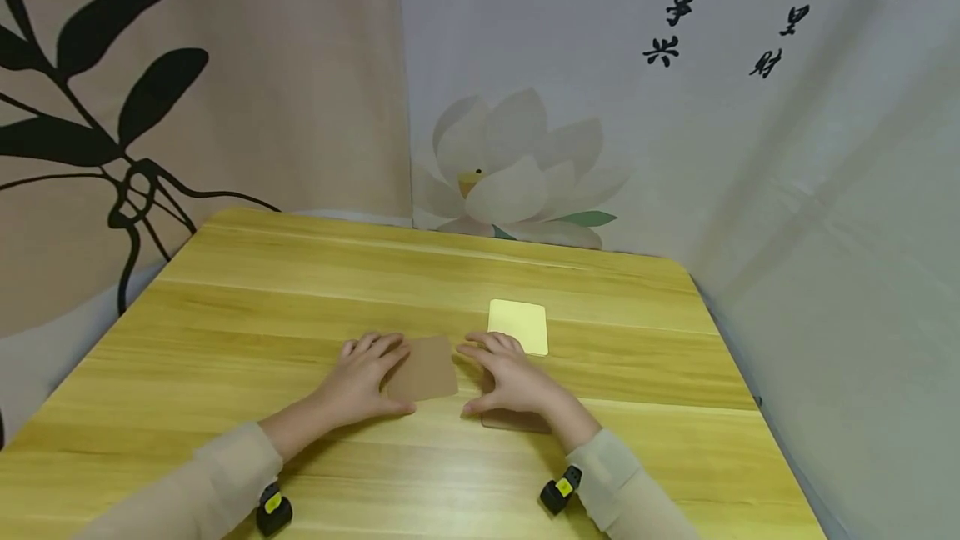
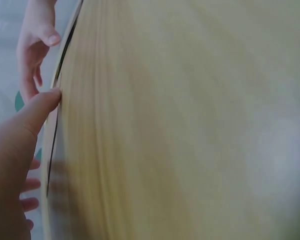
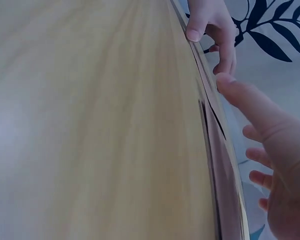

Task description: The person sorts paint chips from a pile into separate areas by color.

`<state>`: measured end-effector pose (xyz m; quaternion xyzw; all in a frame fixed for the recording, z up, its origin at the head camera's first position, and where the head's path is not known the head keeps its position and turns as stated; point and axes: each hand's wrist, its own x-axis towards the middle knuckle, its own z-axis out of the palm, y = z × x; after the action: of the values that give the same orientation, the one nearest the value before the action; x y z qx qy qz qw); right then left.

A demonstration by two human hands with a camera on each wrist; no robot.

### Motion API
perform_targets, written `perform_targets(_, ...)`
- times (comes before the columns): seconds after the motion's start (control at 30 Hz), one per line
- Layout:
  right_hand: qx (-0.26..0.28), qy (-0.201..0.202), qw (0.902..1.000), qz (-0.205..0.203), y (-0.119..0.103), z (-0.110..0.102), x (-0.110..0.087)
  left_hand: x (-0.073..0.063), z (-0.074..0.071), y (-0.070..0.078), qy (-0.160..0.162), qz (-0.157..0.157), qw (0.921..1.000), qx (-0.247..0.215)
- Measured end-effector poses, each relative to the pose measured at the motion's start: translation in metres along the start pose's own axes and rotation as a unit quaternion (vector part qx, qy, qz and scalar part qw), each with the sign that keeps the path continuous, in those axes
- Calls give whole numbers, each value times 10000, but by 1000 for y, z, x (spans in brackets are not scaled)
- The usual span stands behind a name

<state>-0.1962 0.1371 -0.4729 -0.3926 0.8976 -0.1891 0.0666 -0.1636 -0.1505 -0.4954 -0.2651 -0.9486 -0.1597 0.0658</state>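
In the head view my left hand (image 1: pixel 371 382) holds a brown square card (image 1: pixel 427 369). Its fingers reach over the far left part, and the thumb lies along the near edge. A thin dark gap shows below that card in both wrist views. My right hand (image 1: pixel 521 382) is just right of the card, fingers spread and thumb apart, with nothing visible between them. Beneath the right hand lies a second brown card (image 1: pixel 517 421), mostly covered by the palm and wrist. Beyond the right fingers is a pale yellow square card (image 1: pixel 528 325), flat on the table.
The wooden table (image 1: pixel 262 290) has rounded far corners. Behind it hangs a curtain (image 1: pixel 525 15) printed with a lotus, dark leaves and black characters. Black wrist cameras sit at the left cuff (image 1: pixel 240 457) and right cuff (image 1: pixel 607 465).
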Motion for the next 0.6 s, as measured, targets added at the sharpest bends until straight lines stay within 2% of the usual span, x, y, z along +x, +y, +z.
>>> perform_targets(0.2, -81, -281, 9995, 84, -5, 3, 16, -6, -3, -7, -67, 97, 9999, 115)
perform_targets(0.6, -315, -403, 9986, 143, -3, 10, 36, -6, -5, -18, -204, 203, 9996, 50)
